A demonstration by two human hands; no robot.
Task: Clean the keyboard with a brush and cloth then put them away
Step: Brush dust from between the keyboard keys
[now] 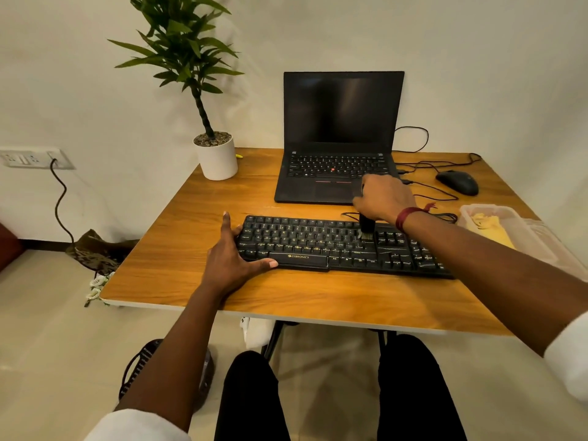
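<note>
Brushing stage, judged under way. Right hand [380, 198] grips brush [366, 229], fingers curled round handle, bristles on keys right of centre of keyboard [318, 246]. Left hand [234, 259], fingers spread straight, braces its left end. Yellow cloth [490, 227] lies in right-side container [521, 224]; wiping and stowing remain

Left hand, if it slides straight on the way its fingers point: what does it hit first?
The left hand crosses bare wooden table, then probably clips the white round plant pot; it might pass just right of it, depth unclear.
</note>
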